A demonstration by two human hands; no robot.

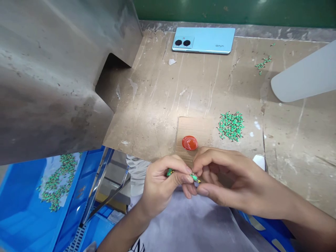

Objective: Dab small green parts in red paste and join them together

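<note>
Fingers [170, 162] of the left hand [159, 187] pinch a green bit [194, 177], low middle of the frame.
Right hand [236, 180] curls beside it, thumb and pointer a little apart. Just above sits a red dish [189, 143]; right of centre lies a green pile [231, 126].

Straight ahead: the red dish [189, 143] sits just beyond my left hand [161, 183] and right hand [244, 175], in the way of a low forward reach.
Middle of the bench [157, 91]: bare board stretches from the dish towards the phone [207, 47], roomy enough for 1 hand.
Left side: a tall metal housing [65, 77] blocks me, except for 1 dark cut-out at its lower corner.
Right side: a pile of green pieces [231, 126] lies beyond my right hand; farther out, a pale cylinder [307, 75] juts inward.
Far edge: the phone lies flat before a green panel [236, 12].
</note>
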